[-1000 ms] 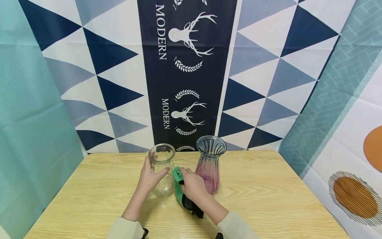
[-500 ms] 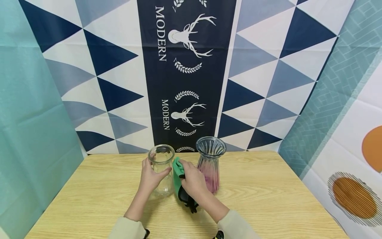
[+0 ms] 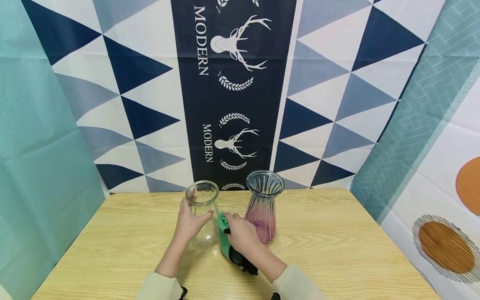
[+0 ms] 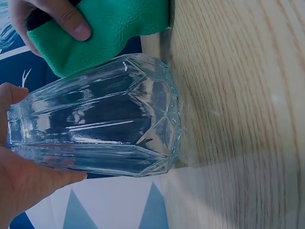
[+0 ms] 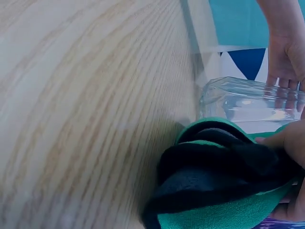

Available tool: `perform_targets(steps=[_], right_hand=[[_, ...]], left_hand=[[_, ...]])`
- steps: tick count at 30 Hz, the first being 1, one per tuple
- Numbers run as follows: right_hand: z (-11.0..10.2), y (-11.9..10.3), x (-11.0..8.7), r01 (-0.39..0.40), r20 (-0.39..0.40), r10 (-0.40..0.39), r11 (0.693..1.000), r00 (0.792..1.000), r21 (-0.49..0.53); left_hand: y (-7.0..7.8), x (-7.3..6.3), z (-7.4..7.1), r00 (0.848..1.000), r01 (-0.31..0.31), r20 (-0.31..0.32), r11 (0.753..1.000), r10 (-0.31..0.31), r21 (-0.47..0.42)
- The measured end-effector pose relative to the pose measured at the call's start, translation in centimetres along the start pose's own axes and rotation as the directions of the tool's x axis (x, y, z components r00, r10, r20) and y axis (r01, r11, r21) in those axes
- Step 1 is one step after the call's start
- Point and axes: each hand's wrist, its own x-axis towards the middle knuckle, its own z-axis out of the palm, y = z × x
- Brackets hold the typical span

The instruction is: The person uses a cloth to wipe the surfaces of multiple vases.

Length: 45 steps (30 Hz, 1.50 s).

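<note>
A clear faceted glass vase [image 3: 207, 236] stands upright on the table, and my left hand [image 3: 187, 221] grips it just below the rim, thumb in front and fingers behind. On its right side, my right hand [image 3: 243, 234] holds a bunched green cloth [image 3: 223, 242] with black edging. In the left wrist view the fluffy cloth [image 4: 121, 24] lies along the side of the vase [image 4: 105, 119]. The right wrist view shows the cloth's folded black and green layers [image 5: 224, 212] hanging low, close over the wood.
A second ribbed vase [image 3: 264, 208], blue-grey at the top and pink at the bottom, stands right behind my right hand. The wooden table [image 3: 330, 250] ends at a patterned wall cloth [image 3: 232, 96] close behind both vases.
My right hand with the cloth slid up along the vase's side, then came back down to about where it was. My left hand and both vases have stayed in place.
</note>
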Motion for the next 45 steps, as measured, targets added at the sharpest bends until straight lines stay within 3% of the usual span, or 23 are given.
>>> perform_targets(steps=[6,13,20,29,45], right_hand=[[-0.5,0.0,0.4,-0.013,-0.1,0.019,0.998,0.995,0.054],[-1.2,-0.1,1.1,-0.024,-0.182,0.051,0.989,0.982,0.147],[-1.3,-0.2,1.2,-0.001,-0.16,0.029,0.985,0.987,0.171],[-0.5,0.0,0.8,-0.004,-0.007,0.005,0.994,1.0,0.109],[-1.4,-0.1,1.4,0.008,-0.196,0.028,0.984,0.98,0.18]], left_hand=[[-0.1,0.0,0.0,1.0,-0.022,-0.014,1.0,0.022,0.014],[-0.1,-0.1,0.0,0.999,0.016,-0.041,0.999,-0.015,0.037],[-0.1,-0.1,-0.2,0.999,0.013,-0.035,0.999,-0.012,0.038],[-0.1,-0.1,-0.4,1.0,0.021,-0.019,0.999,-0.021,0.039],[-0.4,0.1,-0.5,1.0,0.008,0.008,1.0,-0.008,0.021]])
